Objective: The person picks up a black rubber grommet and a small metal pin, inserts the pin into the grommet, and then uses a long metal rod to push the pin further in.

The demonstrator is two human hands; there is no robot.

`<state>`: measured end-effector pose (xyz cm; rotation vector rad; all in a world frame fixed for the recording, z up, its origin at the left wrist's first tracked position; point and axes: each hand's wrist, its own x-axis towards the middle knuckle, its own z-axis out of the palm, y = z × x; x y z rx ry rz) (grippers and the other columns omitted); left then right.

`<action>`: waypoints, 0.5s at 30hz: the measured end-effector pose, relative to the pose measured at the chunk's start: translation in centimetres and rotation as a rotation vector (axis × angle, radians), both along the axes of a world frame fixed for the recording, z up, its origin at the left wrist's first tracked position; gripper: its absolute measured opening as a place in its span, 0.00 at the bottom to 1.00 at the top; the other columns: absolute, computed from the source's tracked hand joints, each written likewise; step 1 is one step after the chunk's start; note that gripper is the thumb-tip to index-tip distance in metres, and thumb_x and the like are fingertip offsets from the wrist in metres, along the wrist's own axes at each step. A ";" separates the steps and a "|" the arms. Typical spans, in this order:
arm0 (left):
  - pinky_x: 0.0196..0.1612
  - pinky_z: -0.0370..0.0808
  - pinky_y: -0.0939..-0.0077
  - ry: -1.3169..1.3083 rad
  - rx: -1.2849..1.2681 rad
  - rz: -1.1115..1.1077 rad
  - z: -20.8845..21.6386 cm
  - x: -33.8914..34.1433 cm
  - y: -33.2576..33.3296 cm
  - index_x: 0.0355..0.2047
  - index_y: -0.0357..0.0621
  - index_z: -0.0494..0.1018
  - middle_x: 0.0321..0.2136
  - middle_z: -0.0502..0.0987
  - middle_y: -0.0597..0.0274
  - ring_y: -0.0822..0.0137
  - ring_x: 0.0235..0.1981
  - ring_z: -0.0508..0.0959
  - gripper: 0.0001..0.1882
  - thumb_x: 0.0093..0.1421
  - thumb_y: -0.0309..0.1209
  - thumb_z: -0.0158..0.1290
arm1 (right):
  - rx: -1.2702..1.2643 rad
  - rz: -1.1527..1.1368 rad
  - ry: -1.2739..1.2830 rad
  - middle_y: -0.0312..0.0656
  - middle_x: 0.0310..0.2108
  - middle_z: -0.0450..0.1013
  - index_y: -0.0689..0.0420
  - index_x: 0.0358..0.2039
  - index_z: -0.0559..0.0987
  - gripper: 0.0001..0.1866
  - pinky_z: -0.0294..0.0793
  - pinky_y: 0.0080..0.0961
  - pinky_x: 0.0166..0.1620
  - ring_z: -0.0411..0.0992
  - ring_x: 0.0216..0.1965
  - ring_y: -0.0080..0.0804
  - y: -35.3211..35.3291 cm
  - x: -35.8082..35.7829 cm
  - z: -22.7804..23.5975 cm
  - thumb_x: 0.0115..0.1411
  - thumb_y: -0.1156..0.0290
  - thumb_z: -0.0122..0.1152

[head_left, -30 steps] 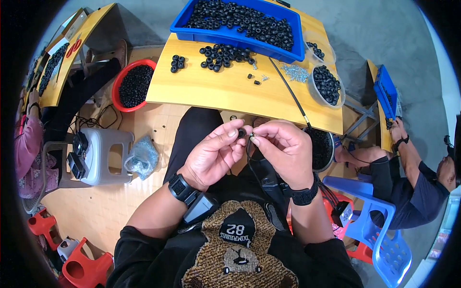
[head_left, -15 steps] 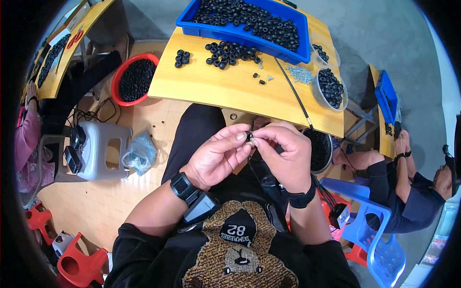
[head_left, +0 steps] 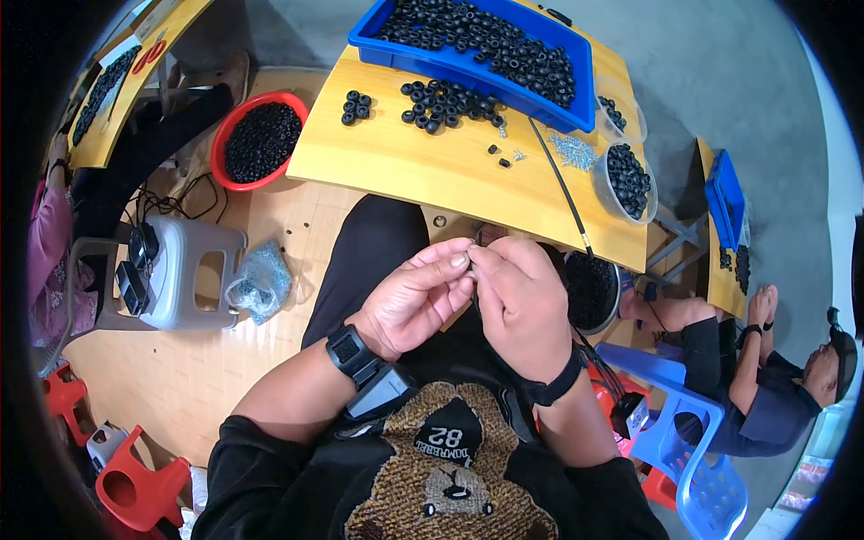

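Observation:
In front of my chest, above my lap, my hands meet fingertip to fingertip. My left hand (head_left: 414,297) pinches a small black round part (head_left: 470,263) between thumb and fingers, palm turned up. My right hand (head_left: 524,301) closes over the same part from the other side, and its fingers hide most of it. Beyond them, on the yellow table (head_left: 378,162), lie a pile of black round parts (head_left: 441,106), a smaller cluster of them (head_left: 356,107), and silver metal bits (head_left: 573,151). A blue tray (head_left: 432,67) full of such black parts stands behind.
A thin black rod (head_left: 560,180) lies across the table beside a clear tub (head_left: 627,184) of black parts. Left on the floor are a red basin (head_left: 218,148), a grey stool (head_left: 175,283) and a plastic bag (head_left: 259,286). A blue chair (head_left: 697,423) and a seated person (head_left: 774,396) are at right.
My right hand has turned and closed further over the small black part, now hiding most of it. The view has shifted slightly, so the table appears further right.

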<state>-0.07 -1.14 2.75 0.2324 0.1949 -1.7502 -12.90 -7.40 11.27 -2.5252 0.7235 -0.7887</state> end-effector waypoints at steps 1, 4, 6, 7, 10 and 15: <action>0.45 0.77 0.81 0.001 0.000 0.005 -0.1 0.1 -0.1 0.43 0.41 0.73 0.38 0.77 0.60 0.70 0.39 0.78 0.10 0.61 0.21 0.51 | -0.012 0.003 0.018 0.47 0.32 0.72 0.63 0.38 0.78 0.13 0.73 0.27 0.36 0.73 0.32 0.41 0.2 0.3 0.1 0.49 0.83 0.61; 0.44 0.76 0.82 0.029 -0.078 0.038 -0.2 0.3 -0.3 0.44 0.40 0.72 0.37 0.77 0.61 0.71 0.38 0.77 0.10 0.61 0.22 0.50 | 0.002 0.004 0.013 0.48 0.35 0.72 0.64 0.41 0.77 0.16 0.73 0.28 0.38 0.72 0.34 0.42 0.5 0.6 0.1 0.49 0.83 0.60; 0.44 0.77 0.82 0.055 -0.043 0.047 0.1 0.5 -0.1 0.46 0.40 0.71 0.38 0.76 0.61 0.71 0.37 0.77 0.11 0.62 0.23 0.50 | 0.031 0.003 -0.012 0.48 0.36 0.72 0.64 0.42 0.76 0.17 0.72 0.28 0.39 0.72 0.35 0.42 0.4 0.6 0.0 0.49 0.84 0.59; 0.44 0.77 0.82 0.056 -0.042 0.049 0.1 0.5 -0.1 0.46 0.40 0.71 0.38 0.76 0.61 0.71 0.37 0.77 0.11 0.62 0.23 0.50 | 0.053 0.005 -0.019 0.48 0.36 0.71 0.65 0.41 0.76 0.15 0.72 0.30 0.40 0.71 0.36 0.43 0.2 0.3 0.0 0.51 0.82 0.58; 0.44 0.77 0.83 0.083 -0.034 0.041 -0.2 0.5 -0.1 0.46 0.39 0.70 0.38 0.75 0.61 0.71 0.37 0.77 0.12 0.62 0.23 0.49 | 0.094 0.027 -0.021 0.48 0.36 0.70 0.67 0.40 0.75 0.13 0.71 0.32 0.41 0.69 0.36 0.43 -0.1 -0.2 -0.4 0.52 0.81 0.57; 0.43 0.76 0.82 0.058 -0.038 0.050 -0.5 0.6 -0.1 0.47 0.39 0.70 0.39 0.75 0.58 0.70 0.38 0.76 0.12 0.64 0.26 0.46 | 0.092 0.057 0.011 0.46 0.35 0.69 0.67 0.39 0.76 0.14 0.70 0.32 0.40 0.69 0.35 0.43 -0.2 0.4 -0.5 0.50 0.81 0.57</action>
